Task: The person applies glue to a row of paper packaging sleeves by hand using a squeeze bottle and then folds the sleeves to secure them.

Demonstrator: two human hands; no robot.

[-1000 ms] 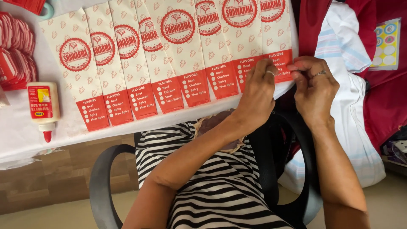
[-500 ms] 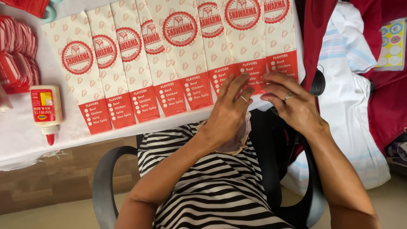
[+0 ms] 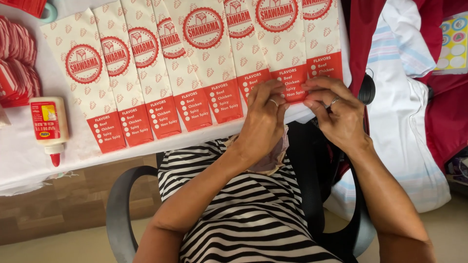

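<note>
Both hands, left and right, pinch the red bottom flap of a cream printed paper sleeve at the table near edge.

Matt paper sleeves, glossy plastic glue bottle, white cloth-covered table, wood-look floor

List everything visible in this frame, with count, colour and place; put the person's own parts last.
paper bags: about eight, cream with red printed ends, overlapping in a row on the table
table: one, white cover, top of frame
glue bottle: one, white with red label and tip, left on table
red paper stack: one pile, far left
chair: one, black, under the person
cloth: white and red, right
left hand: fingers on a bag's red end
right hand: pinching the same end, ring on
</note>
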